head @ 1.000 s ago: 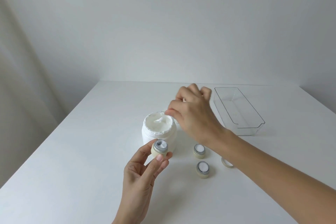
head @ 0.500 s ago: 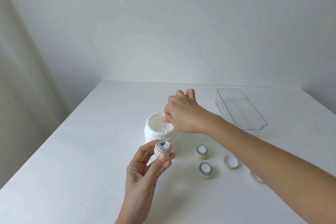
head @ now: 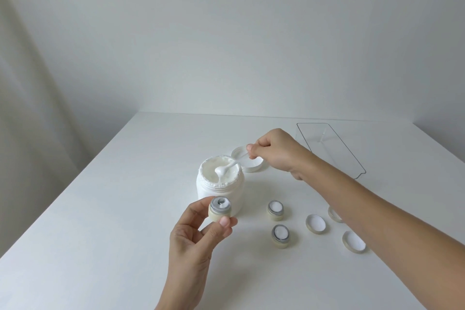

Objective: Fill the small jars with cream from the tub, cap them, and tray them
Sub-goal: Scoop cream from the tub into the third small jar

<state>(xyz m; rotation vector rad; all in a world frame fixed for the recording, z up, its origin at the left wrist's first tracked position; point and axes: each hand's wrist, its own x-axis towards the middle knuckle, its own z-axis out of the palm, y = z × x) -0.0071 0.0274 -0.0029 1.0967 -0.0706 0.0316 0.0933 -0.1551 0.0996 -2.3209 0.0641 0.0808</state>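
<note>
White table (head: 105, 221), set w/ its far edge against a pale wall. On it: open white tub (head: 221, 192) near centre, cream inside; tub lid (head: 251, 163) just behind-right of it, inside up. Clear tray (head: 352, 156) at far right. Two small filled jars (head: 275, 210) (head: 280, 236), uncapped, right of tub, one nearer than the other. Three loose caps (head: 315, 223) (head: 353, 241) (head: 334, 214) further right, insides up; one partly hidden by a forearm.

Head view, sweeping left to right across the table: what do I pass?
Held small jar → cream tub → tub lid → two filled jars on the table → loose cap → another loose cap → clear tray's near end.
</note>
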